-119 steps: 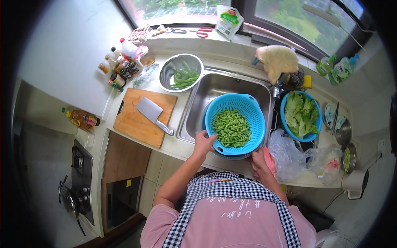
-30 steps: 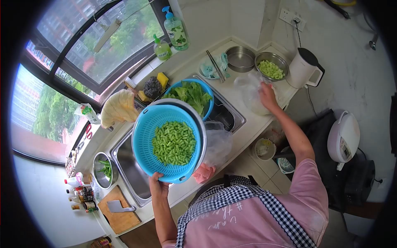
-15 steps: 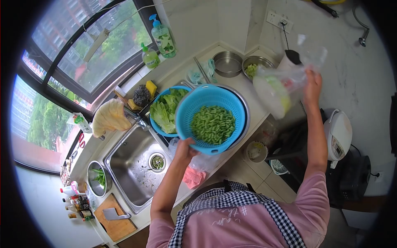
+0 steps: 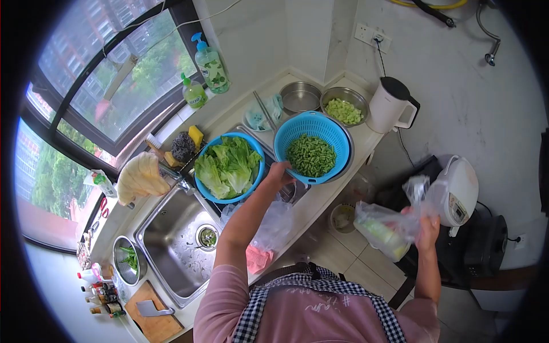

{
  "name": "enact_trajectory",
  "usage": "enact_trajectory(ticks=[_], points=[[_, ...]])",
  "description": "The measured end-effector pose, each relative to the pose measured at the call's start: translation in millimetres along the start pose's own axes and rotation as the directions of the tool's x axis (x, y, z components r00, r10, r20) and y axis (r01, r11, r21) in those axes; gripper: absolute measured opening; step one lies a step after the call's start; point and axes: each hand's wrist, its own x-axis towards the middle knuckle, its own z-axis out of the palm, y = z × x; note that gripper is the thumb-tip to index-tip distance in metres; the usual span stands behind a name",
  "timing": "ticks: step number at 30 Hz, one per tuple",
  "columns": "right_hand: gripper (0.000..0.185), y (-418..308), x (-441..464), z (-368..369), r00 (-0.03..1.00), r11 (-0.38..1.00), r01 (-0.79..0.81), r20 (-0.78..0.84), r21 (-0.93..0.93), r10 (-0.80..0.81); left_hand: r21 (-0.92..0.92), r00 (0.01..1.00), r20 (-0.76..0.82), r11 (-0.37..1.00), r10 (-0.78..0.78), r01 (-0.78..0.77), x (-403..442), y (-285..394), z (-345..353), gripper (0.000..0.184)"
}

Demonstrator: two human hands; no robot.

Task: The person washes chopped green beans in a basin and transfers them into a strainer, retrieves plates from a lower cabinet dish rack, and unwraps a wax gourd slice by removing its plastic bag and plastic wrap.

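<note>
With its fingers closed at the near rim, my left hand [image 4: 280, 174] holds the blue colander [image 4: 282, 143]. Chopped green beans [image 4: 311, 156] lie inside it, and a metal bowl shows beneath. Off to the right, my right hand [image 4: 426, 228] grips the gathered top of a clear plastic bag [image 4: 384, 222]. Something pale green and white shows through the bag, its kind unclear. Left of the colander stands a blue basin [image 4: 261, 174] of lettuce leaves [image 4: 227, 166].
The steel sink [image 4: 177, 243] is at left, beside a cutting board [image 4: 163, 326] with a cleaver [image 4: 151, 308]. A bowl of chopped pale green vegetable [image 4: 343, 111] and a kettle [image 4: 389, 106] stand at the back corner. A rice cooker [image 4: 462, 191] is at right.
The colander has moved back and right onto the counter, showing more of the lettuce basin. My right hand has lowered the bag from beside the kettle towards the rice cooker.
</note>
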Motion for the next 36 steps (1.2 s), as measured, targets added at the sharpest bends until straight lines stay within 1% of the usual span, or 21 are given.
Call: enact_trajectory(ticks=[1, 2, 3, 5, 6, 9, 11, 12, 15, 16, 19, 20, 22, 23, 24, 27, 28, 31, 32, 35, 36], points=[[0.026, -1.7, -4.8, 2.0, 1.000, 1.000, 0.009, 0.013, 0.017, -0.009, -0.016, 1.000, 0.013, 1.000, 0.007, -0.007, 9.1, -2.5, -2.2, 0.031], [0.027, -3.0, -12.0, 5.5, 1.000, 0.999, 0.011, 0.022, 0.036, -0.012, -0.011, 1.000, -0.021, 1.000, -0.003, 0.003, 18.7, -5.4, -5.2, 0.033], [0.028, -3.6, -19.6, 8.9, 1.000, 0.998, 0.010, 0.027, 0.054, -0.011, 0.001, 1.000, -0.021, 1.000, -0.012, 0.012, 23.1, -4.8, -5.9, 0.033], [0.030, -6.6, -23.0, 15.7, 1.000, 0.992, 0.010, -0.004, 0.124, -0.010, 0.019, 0.999, -0.019, 0.999, -0.035, 0.035, 28.6, -3.7, -4.5, 0.035], [0.032, -8.8, -22.1, 21.3, 1.000, 0.987, 0.011, -0.019, 0.158, -0.008, -0.008, 0.999, 0.002, 0.999, -0.038, 0.038, 29.0, -5.0, -4.0, 0.036], [0.032, -20.1, -13.6, 53.9, 0.994, 0.954, 0.101, 0.020, 0.282, -0.111, -0.091, 0.999, 0.045, 0.996, -0.010, 0.014, 12.8, -1.2, -2.7, 0.041], [0.034, -25.1, -5.3, 64.3, 0.978, 0.961, 0.076, 0.166, 0.265, -0.123, -0.150, 0.998, 0.045, 0.988, 0.036, -0.029, -7.4, -0.5, -2.1, 0.045], [0.035, -27.5, -2.0, 70.7, 0.963, 0.964, 0.065, 0.237, 0.257, -0.128, -0.165, 0.998, -0.057, 0.986, 0.017, -0.026, -8.7, -4.7, -8.1, 0.047], [0.032, -36.2, 8.1, 111.9, 0.955, 0.901, 0.123, 0.196, 0.415, -0.221, 0.092, 0.993, -0.042, 0.990, 0.114, -0.109, -92.7, 4.0, -11.3, 0.046], [0.032, -34.5, 13.5, 118.9, 0.920, 0.890, 0.129, 0.282, 0.437, -0.272, 0.057, 0.996, 0.037, 0.994, 0.087, -0.089, -107.0, 0.1, -24.0, 0.044], [0.031, -47.9, 15.4, 167.8, 0.914, 0.883, 0.082, 0.319, 0.463, -0.252, 0.080, 0.987, 0.143, 0.993, 0.077, -0.090, -173.4, -6.4, -45.6, 0.040], [0.031, -52.6, 14.7, 185.0, 0.901, 0.889, 0.060, 0.358, 0.455, -0.244, 0.098, 0.988, 0.127, 0.990, 0.085, -0.098, -191.6, -11.3, -53.9, 0.042], [0.030, -58.4, 10.0, 221.7, 0.863, 0.896, 0.015, 0.446, 0.444, -0.236, 0.026, 0.986, 0.140, 0.995, 0.094, -0.099, -229.6, -19.0, -70.7, 0.044], [0.031, -57.0, 4.8, 238.5, 0.844, 0.902, 0.018, 0.477, 0.432, -0.246, -0.014, 0.985, 0.139, 0.994, 0.106, -0.105, -247.3, -21.0, -80.9, 0.044], [0.031, -53.9, -1.0, 255.4, 0.819, 0.906, 0.015, 0.514, 0.424, -0.254, -0.023, 0.986, 0.137, 0.995, 0.095, -0.093, -263.8, -22.7, -92.8, 0.053], [0.032, -48.4, -23.1, 306.5, 0.748, 0.909, -0.049, 0.618, 0.413, -0.240, -0.180, 0.991, 0.082, 0.980, 0.104, -0.088, -312.8, -26.4, -133.5, 0.063], [0.032, -46.4, -29.5, 325.7, 0.724, 0.909, -0.076, 0.650, 0.409, -0.232, -0.201, 0.988, 0.056, 0.971, 0.141, -0.127, -327.2, -31.3, -149.4, 0.071], [0.032, -37.7, -49.3, 383.4, 0.579, 0.862, -0.247, 0.781, 0.442, -0.235, -0.353, 0.990, -0.079, 0.926, 0.114, -0.135, -382.4, -42.6, -196.0, 0.074], [0.032, -31.1, -52.0, 400.1, 0.523, 0.855, -0.303, 0.823, 0.420, -0.220, -0.373, 0.990, -0.110, 0.919, 0.092, -0.127, -396.4, -49.6, -210.8, 0.079], [0.035, -11.6, -81.6, 446.0, 0.461, 0.819, -0.448, 0.877, 0.359, -0.132, -0.426, 0.983, -0.154, 0.892, 0.097, -0.155, -436.5, -77.0, -259.3, 0.086], [0.036, -2.4, -92.5, 457.2, 0.434, 0.813, -0.462, 0.890, 0.353, -0.140, -0.421, 0.985, -0.118, 0.892, 0.127, -0.165, -448.5, -86.5, -275.6, 0.092]])
